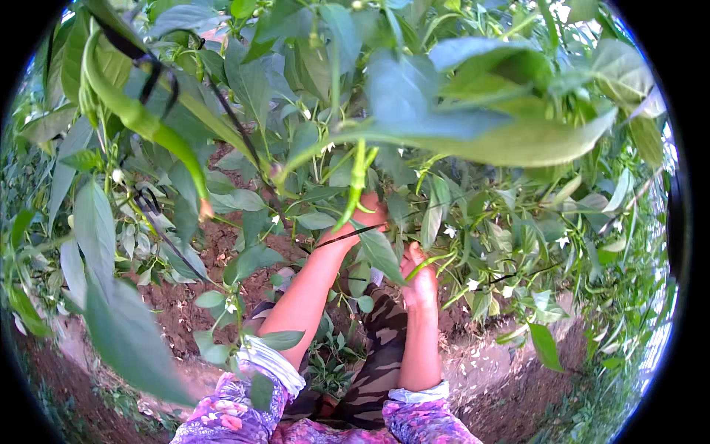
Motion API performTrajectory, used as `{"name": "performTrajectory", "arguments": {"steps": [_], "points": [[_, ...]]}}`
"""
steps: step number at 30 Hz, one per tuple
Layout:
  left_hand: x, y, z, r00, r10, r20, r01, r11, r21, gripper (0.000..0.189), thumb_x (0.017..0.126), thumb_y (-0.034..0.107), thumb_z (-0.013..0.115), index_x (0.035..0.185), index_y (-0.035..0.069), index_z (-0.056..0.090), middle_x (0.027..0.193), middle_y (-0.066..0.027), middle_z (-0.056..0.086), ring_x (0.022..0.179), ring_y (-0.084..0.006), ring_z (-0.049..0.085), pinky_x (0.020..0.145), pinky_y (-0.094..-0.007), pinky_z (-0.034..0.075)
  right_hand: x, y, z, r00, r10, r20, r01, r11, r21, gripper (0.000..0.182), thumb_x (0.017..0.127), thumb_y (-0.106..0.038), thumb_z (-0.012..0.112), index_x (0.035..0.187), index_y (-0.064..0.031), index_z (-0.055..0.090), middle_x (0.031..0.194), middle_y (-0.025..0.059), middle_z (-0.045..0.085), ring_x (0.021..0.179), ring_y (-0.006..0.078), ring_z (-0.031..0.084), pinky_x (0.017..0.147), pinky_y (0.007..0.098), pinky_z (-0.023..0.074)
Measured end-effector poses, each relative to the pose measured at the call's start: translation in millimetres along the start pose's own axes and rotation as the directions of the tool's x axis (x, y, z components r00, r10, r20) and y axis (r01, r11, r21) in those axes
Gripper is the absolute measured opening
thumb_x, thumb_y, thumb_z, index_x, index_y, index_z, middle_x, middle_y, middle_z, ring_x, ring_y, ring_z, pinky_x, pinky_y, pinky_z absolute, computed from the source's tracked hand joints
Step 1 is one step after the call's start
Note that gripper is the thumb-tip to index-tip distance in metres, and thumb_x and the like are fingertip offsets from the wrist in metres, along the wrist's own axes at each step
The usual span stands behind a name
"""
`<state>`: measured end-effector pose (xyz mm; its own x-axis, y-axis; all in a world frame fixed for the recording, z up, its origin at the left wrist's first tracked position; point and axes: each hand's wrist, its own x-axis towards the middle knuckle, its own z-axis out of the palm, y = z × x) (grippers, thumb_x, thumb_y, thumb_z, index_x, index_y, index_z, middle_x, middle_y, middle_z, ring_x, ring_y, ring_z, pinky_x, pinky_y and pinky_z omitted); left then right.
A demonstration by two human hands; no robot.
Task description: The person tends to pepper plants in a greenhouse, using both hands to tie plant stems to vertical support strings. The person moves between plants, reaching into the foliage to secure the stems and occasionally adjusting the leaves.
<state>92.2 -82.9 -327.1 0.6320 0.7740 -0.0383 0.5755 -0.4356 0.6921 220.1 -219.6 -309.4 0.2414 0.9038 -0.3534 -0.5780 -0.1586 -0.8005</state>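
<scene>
Both my arms reach forward into pepper plants. My left hand (373, 213) is among the leaves at the centre; its fingers are mostly hidden behind foliage. Lower and to the right, my right hand (420, 277) is raised with its fingers curled, and a thin green pepper (428, 265) crosses in front of it; whether it is held is unclear. A small green chilli pepper (356, 180) hangs just above my left hand. At the upper left hangs a long green chilli pepper (150, 125) with a brownish tip, close to the camera.
Broad pepper leaves (499, 133) hang near the camera and cover part of the view. Dark strings (236, 119) run through the plants. Small white flowers (450, 231) dot the foliage. Bare brown soil (183, 316) lies below, around my camouflage-patterned trousers (377, 355).
</scene>
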Motion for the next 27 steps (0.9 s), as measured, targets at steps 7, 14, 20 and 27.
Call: {"name": "performTrajectory", "arguments": {"steps": [7,14,20,27], "points": [[7.9,8.3,44.6,0.962,-0.151,-0.228,0.017,0.865,-0.501,0.059,0.081,0.026,0.055,0.127,0.002,0.029,0.116,-0.0119,0.049,0.104,-0.0266,0.047,0.091,-0.0345,0.037,-85.0,29.1,-47.9,0.981,-0.090,-0.173,0.031,0.948,-0.318,0.014,0.079,-0.008,0.053,0.091,-0.0016,0.052,0.087,0.0088,0.058,0.072,0.0182,0.056,0.065,0.0319,0.0482],[13.6,32.1,62.6,0.946,-0.246,-0.210,0.130,0.883,-0.450,0.039,0.087,0.030,0.043,0.115,0.003,0.038,0.105,-0.0135,0.053,0.092,-0.0218,0.052,0.082,-0.0342,0.041,-171.2,17.1,58.3,0.684,0.395,0.614,-0.213,0.912,-0.350,0.019,0.083,-0.011,0.055,0.098,0.0002,0.052,0.082,0.0055,0.057,0.061,0.0076,0.051,0.053,0.0212,0.0424],[-0.3,-29.0,51.1,0.956,-0.191,0.225,0.291,0.486,-0.824,0.029,0.087,0.023,0.041,0.109,0.005,0.046,0.101,-0.0089,0.056,0.079,-0.0210,0.054,0.079,-0.0362,0.042,-79.0,-4.4,154.9,0.985,-0.110,-0.131,0.168,0.763,0.624,0.007,0.080,-0.005,0.054,0.080,-0.0054,0.047,0.074,0.0060,0.053,0.062,0.0136,0.052,0.049,0.0239,0.0418],[-25.4,5.6,-37.3,0.873,0.108,-0.476,-0.074,0.993,0.090,0.018,0.074,0.007,0.051,0.092,0.003,0.055,0.088,-0.0155,0.057,0.084,-0.0347,0.052,0.069,-0.0412,0.041,13.9,-36.2,121.0,0.862,-0.472,-0.184,0.504,0.837,0.213,0.025,0.081,-0.002,0.042,0.104,-0.0036,0.048,0.102,0.0064,0.051,0.083,0.0141,0.053,0.068,0.0260,0.0465]]}}
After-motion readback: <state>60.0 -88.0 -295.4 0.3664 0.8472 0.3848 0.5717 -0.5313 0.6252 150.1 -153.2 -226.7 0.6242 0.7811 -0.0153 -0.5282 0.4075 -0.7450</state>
